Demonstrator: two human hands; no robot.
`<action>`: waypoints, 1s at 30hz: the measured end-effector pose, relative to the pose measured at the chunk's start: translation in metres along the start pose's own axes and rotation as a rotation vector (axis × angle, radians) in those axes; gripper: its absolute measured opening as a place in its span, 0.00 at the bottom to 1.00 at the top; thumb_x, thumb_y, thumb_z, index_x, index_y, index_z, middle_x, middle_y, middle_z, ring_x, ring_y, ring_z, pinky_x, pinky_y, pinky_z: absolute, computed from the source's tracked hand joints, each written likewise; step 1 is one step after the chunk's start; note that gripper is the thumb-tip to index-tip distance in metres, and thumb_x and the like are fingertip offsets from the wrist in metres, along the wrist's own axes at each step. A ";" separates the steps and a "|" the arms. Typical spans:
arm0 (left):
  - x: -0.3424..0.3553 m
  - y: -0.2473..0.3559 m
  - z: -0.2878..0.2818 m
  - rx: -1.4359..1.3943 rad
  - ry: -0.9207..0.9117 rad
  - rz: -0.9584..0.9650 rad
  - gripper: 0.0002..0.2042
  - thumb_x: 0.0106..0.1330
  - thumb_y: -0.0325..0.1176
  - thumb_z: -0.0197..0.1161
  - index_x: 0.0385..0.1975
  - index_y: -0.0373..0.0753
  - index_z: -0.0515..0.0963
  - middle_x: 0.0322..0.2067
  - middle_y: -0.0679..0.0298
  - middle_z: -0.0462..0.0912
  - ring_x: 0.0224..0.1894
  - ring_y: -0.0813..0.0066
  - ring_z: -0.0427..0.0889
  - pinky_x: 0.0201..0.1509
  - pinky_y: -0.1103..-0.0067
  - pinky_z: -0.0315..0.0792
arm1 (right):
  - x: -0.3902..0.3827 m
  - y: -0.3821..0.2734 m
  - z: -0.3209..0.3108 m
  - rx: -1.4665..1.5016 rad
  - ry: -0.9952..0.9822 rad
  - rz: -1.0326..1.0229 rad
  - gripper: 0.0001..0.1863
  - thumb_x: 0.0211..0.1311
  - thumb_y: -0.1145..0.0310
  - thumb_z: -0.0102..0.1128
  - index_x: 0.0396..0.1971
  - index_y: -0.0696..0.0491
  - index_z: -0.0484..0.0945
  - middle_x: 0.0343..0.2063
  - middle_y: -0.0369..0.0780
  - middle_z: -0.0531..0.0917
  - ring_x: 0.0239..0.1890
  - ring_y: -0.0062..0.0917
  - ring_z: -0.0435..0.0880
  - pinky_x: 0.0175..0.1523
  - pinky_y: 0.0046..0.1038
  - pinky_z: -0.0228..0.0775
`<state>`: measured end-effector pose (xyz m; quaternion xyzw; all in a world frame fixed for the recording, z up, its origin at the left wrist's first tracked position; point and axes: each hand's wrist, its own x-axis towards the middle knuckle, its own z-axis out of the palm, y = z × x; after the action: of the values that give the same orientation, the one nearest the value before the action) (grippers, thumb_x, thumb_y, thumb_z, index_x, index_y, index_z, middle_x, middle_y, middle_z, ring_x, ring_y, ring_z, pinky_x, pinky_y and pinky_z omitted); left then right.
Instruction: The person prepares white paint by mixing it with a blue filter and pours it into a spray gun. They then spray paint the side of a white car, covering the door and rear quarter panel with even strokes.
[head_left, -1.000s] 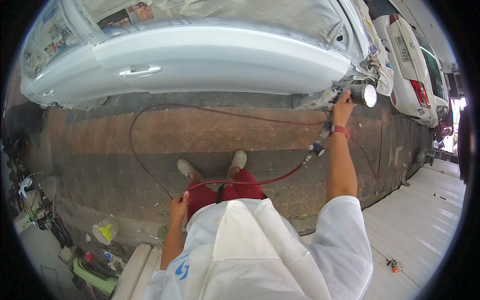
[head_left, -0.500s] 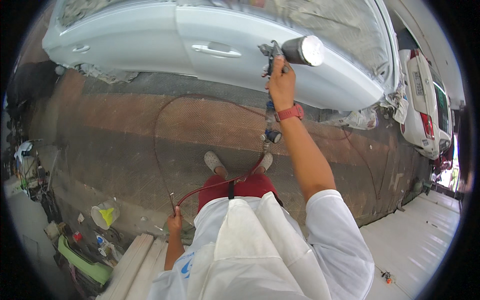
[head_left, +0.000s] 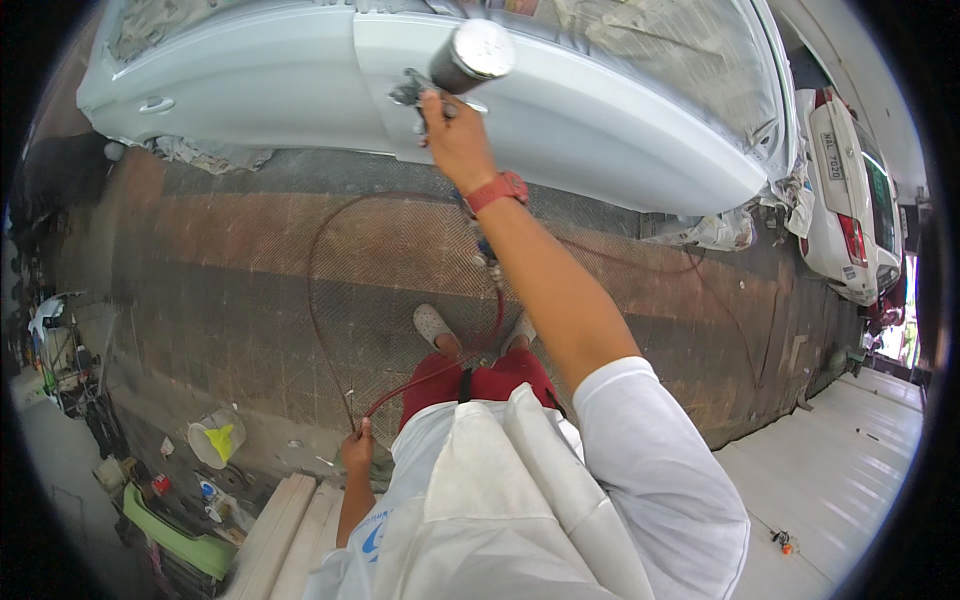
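In front of me stands a pale silver-white car side (head_left: 600, 120), its windows masked with paper and plastic. My right hand (head_left: 455, 140), with a red watch (head_left: 497, 192) at the wrist, is closed round a spray gun (head_left: 410, 92) held close to the door panels. The gun's dark paint cup (head_left: 472, 55) with a shiny silver end covers part of a door handle. Down by my left side, my left hand (head_left: 356, 447) grips the dark red air hose (head_left: 420, 378), which loops across the floor and runs up toward the gun.
A white car (head_left: 850, 200) stands at the far right. To the left are a white bucket (head_left: 217, 438) with something yellow inside, a light green curved panel (head_left: 180, 540) and a cluttered rack (head_left: 65, 350). Crumpled masking paper (head_left: 715, 230) hangs along the car's lower edge.
My right hand has swept the spray gun leftward along the car, from the right part of the door to near the seam between the doors. My left hand stays on the hose.
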<state>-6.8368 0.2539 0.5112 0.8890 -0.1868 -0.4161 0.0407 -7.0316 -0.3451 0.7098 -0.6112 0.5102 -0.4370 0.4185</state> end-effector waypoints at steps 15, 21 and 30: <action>-0.059 0.200 0.099 0.386 -0.298 0.306 0.44 0.67 0.77 0.51 0.43 0.32 0.89 0.41 0.36 0.87 0.51 0.37 0.86 0.57 0.55 0.76 | -0.122 0.108 -0.442 -0.225 0.575 0.238 0.29 0.84 0.47 0.47 0.28 0.57 0.72 0.16 0.34 0.70 0.14 0.18 0.71 0.20 0.27 0.66; -0.113 0.283 0.160 0.484 -0.382 0.426 0.43 0.69 0.75 0.52 0.46 0.32 0.87 0.42 0.38 0.88 0.51 0.38 0.86 0.56 0.56 0.77 | -0.146 0.166 -0.588 -0.476 0.712 0.256 0.33 0.82 0.44 0.48 0.39 0.66 0.81 0.19 0.39 0.75 0.15 0.24 0.73 0.23 0.31 0.66; -0.142 0.319 0.201 0.378 -0.409 0.514 0.36 0.71 0.69 0.56 0.40 0.34 0.88 0.37 0.44 0.89 0.45 0.44 0.88 0.52 0.59 0.77 | -0.139 0.250 -0.729 -0.392 0.965 0.323 0.35 0.81 0.43 0.48 0.29 0.65 0.76 0.18 0.42 0.75 0.15 0.30 0.77 0.23 0.36 0.72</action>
<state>-7.1670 0.0267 0.5563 0.7036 -0.4815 -0.5192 -0.0592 -7.8102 -0.2881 0.6506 -0.3216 0.8035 -0.4950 0.0767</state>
